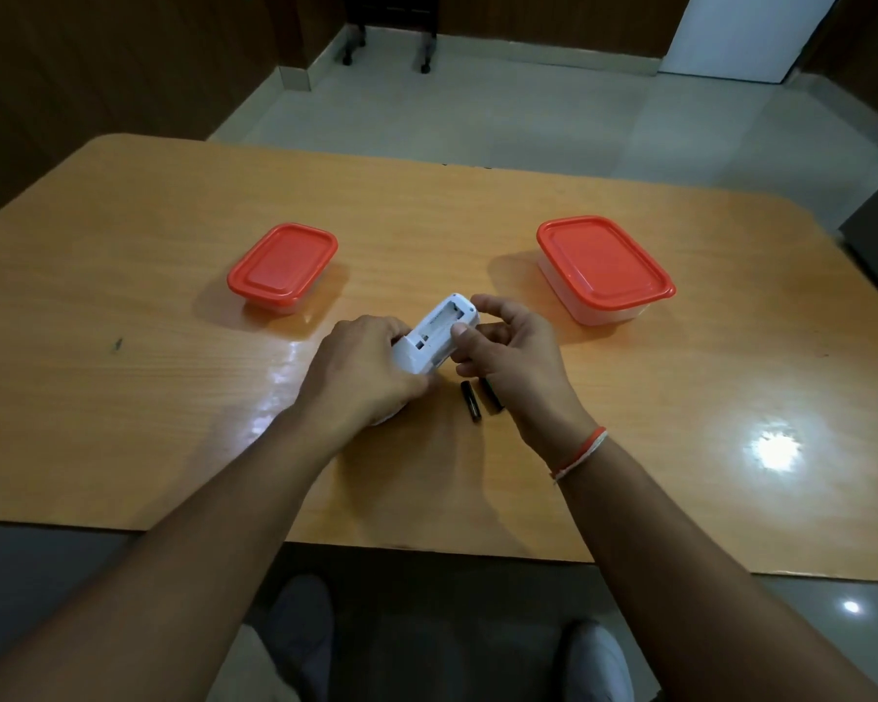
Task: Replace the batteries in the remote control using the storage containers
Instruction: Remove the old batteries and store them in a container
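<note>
A white remote control (434,336) lies back side up at the middle of the wooden table (123,397), its battery compartment open and empty. My left hand (366,369) grips its near end. My right hand (513,347) holds its far end, thumb on the edge of the compartment and index finger curled over the tip. Two black batteries (480,400) lie side by side on the table just below the remote, partly under my right hand. A small container with a red lid (282,263) stands at the left, a larger one (601,266) at the right; both are closed.
The table's near edge runs just above my knees. A bright light glare shows on the table at the right (776,445). Beyond the far edge are tiled floor, chair legs on castors (386,48) and a white door.
</note>
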